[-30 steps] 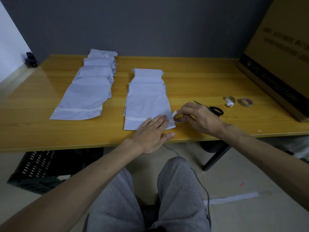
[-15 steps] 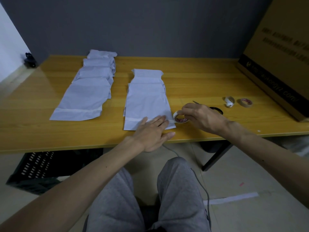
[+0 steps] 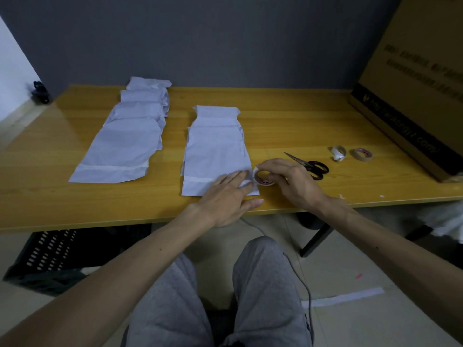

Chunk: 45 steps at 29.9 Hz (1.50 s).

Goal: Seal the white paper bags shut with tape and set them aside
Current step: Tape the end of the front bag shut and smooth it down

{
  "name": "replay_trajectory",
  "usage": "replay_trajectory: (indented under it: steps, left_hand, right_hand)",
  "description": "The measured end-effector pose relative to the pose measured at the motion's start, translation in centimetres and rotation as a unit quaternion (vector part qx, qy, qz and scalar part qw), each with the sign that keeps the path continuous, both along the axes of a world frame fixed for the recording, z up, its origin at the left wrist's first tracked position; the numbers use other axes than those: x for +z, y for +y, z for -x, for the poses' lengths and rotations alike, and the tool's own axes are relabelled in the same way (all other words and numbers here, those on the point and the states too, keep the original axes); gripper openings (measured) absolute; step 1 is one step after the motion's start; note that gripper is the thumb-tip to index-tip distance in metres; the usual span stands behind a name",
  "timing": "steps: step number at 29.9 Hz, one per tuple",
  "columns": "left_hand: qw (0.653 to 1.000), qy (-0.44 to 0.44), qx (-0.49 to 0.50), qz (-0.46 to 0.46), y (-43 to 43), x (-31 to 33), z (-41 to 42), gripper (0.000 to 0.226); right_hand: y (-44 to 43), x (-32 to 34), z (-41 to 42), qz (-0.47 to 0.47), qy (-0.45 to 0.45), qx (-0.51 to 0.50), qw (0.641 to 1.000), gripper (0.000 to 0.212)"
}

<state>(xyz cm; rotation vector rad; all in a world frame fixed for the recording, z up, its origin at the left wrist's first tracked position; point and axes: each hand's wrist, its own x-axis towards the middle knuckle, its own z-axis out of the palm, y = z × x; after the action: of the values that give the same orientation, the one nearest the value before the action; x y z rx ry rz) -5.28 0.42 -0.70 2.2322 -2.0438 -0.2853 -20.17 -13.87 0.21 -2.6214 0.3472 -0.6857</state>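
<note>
Left hand (image 3: 225, 194) flat, fingers straight, pressing near right corner of front bag (image 3: 215, 156). Right hand (image 3: 290, 181) curled round tape roll (image 3: 263, 177), which touches bag's right edge. Strip drawn onto paper: cannot tell. Bag flat on table (image 3: 288, 121), long axis running away from person, folded band at near end. Second row of bags (image 3: 125, 146) lies left, same orientation. Scissors (image 3: 310, 165) just beyond right hand.

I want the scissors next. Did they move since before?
No. The scissors lie where they were, left of the brown tape roll with the same gap between them, their handles close beside the right hand.
</note>
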Motion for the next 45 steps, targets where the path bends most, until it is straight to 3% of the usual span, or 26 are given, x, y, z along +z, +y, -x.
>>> replay_trajectory:
  steps: [8,16,25,45]
  left_hand:
    - [1.000,-0.002,-0.014,0.021,0.0,-0.9,-0.2,0.065]
    - [0.999,-0.040,-0.005,0.005,-0.1,-0.3,0.3,0.066]
    - [1.000,0.012,-0.018,-0.008,-0.2,-0.3,-0.2,0.063]
    - [0.999,-0.042,-0.030,-0.013,-0.5,-0.2,-0.6,0.065]
  right_hand:
    - [0.0,-0.3,0.2,-0.017,0.001,-0.059,0.998,0.020]
    - [0.0,-0.9,0.2,-0.006,-0.020,-0.061,0.998,0.023]
    - [-0.2,-0.9,0.3,-0.050,-0.042,-0.073,0.995,0.028]
    - [0.2,-0.6,0.4,-0.044,-0.025,-0.092,0.994,0.027]
